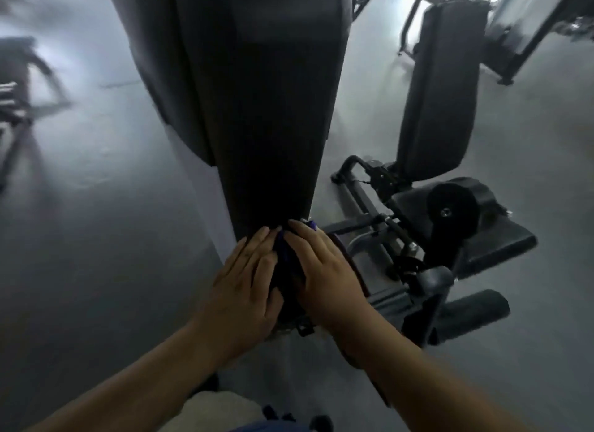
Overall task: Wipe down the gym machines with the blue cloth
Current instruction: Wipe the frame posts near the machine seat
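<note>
Fingers (257, 248) on both hands are straight and pressed together, flat on the blue cloth (286, 259). It's bunched between the left hand (246, 283) and right hand (326, 274), at the narrow near end of the black pad (257, 110), lower center. Another machine (450, 213) sits at the right.

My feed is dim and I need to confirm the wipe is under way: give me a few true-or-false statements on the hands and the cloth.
1. The blue cloth shows between the left hand and the right hand. True.
2. The cloth lies on the floor. False: it is pressed against the near end of the long black pad.
3. Both hands have their fingers straight. True.
4. The machine with the round roller stands on the left. False: it is on the right of the pad.
</note>
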Motion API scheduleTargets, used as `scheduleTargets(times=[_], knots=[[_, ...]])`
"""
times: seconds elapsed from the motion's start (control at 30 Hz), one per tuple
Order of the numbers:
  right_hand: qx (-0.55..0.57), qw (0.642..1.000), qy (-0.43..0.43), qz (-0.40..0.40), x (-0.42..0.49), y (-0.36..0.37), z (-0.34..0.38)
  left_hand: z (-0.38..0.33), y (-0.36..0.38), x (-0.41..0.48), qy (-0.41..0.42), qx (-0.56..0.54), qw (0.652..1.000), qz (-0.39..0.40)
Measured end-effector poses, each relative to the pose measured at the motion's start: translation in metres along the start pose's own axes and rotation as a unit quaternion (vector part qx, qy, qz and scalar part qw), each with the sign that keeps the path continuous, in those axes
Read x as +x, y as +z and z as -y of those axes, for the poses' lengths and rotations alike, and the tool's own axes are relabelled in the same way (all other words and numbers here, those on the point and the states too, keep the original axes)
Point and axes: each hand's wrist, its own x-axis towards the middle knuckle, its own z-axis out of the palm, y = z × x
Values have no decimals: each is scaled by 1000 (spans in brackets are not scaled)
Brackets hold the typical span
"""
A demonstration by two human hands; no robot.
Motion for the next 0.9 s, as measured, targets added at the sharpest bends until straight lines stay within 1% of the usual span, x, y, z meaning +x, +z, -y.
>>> scheduleTargets(times=[0.03,0.07,0.17,0.23,0.3,0.33,0.4,0.47,0.5,0.57,0.63,0.67,0.73,0.8,0.9], knots=[[3,1000,-21,9,0,-6,-9,-9,2,0,-25,-2,1000,-12],[7,1000,-25,10,0,-11,-18,-17,3,0,-50,-4,999,-20],[46,998,35,18,-1,-15,-8,-33,3,-1,-102,9,995,-16],[58,997,9,45,-5,-11,1,-39,4,-2,-111,29,993,-17],[53,996,-34,66,-1,-21,-13,-44,5,-1,-125,35,991,-22],[51,996,-34,66,2,-25,-23,-46,7,-1,-137,33,990,-24],[65,996,18,54,4,-30,-29,-49,8,0,-159,31,987,-19],[81,994,52,50,-1,-23,-11,-51,10,1,-160,49,986,-11],[84,993,52,58,-5,-19,-1,-51,11,0,-158,59,986,-4],[92,993,27,69,-7,-20,-2,-49,12,1,-161,72,984,9],[98,993,14,60,0,-28,-16,-50,13,1,-172,77,982,10],[103,993,25,50,5,-31,-22,-51,13,2,-175,80,981,12],[140,987,82,14,14,-33,-25,-52,12,3,-176,85,981,14],[185,975,119,4,13,-30,-21,-53,12,5,-179,86,980,13],[189,978,79,31,-18,-22,-16,-53,12,5,-187,84,979,20]])
